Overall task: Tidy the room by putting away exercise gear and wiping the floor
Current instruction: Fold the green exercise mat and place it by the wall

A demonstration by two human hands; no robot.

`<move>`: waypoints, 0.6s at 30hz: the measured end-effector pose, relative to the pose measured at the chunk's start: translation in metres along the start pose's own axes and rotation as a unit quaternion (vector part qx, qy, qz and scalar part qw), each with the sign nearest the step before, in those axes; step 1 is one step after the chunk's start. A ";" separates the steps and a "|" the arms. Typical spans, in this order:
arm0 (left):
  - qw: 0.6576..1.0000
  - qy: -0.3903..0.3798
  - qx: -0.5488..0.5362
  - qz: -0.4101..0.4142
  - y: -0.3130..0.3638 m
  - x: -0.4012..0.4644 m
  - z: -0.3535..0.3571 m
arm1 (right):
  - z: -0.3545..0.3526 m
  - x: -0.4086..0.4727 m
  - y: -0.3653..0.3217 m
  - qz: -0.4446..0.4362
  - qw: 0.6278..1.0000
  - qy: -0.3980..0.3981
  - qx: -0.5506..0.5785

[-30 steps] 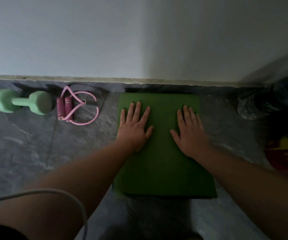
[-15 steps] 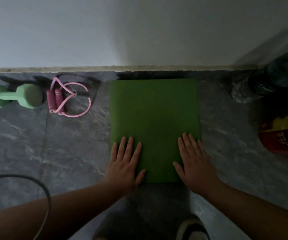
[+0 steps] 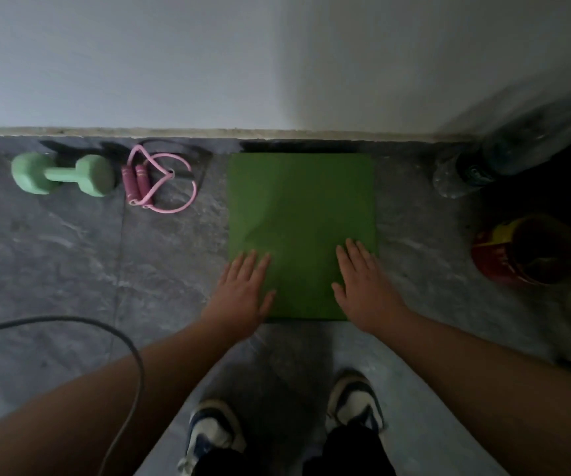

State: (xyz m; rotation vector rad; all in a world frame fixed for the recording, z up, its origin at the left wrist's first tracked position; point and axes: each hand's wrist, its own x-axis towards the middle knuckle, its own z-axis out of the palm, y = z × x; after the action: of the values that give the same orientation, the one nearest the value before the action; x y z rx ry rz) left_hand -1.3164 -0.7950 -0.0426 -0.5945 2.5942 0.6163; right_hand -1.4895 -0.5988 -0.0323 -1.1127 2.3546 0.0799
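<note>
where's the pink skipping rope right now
In the head view the pink skipping rope lies coiled on the floor by the wall's base, upper left, between the green dumbbell and the folded green mat.

Two bare arms with no sleeves. The left hand (image 3: pixel 242 290) and right hand (image 3: pixel 363 286) wear no rings or gloves. White shoes (image 3: pixel 213 431) with dark blue parts, and black trousers (image 3: pixel 349 451)
</note>
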 end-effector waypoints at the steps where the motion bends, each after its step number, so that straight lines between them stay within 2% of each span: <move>1: 0.999 0.006 -0.047 -0.026 0.004 -0.010 -0.020 | -0.021 -0.008 -0.008 -0.002 1.000 0.002 0.016; 3: 0.989 0.041 -0.121 -0.078 0.015 -0.036 -0.068 | -0.072 -0.030 -0.028 0.000 0.999 0.022 0.047; 6: 0.977 0.082 -0.166 -0.108 0.035 -0.084 -0.155 | -0.160 -0.076 -0.064 0.003 0.996 0.048 0.078; 14: 0.963 0.153 -0.164 -0.152 0.100 -0.258 -0.410 | -0.420 -0.207 -0.155 -0.068 0.976 0.117 0.173; 18: 0.943 0.211 -0.179 -0.183 0.121 -0.362 -0.513 | -0.538 -0.259 -0.202 -0.139 0.962 0.129 0.195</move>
State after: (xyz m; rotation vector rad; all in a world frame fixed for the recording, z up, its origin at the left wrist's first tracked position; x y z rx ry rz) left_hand -1.2213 -0.8407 0.5879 -1.4287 2.6469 0.9200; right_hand -1.4414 -0.6955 0.5884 -1.2944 2.2622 -0.6391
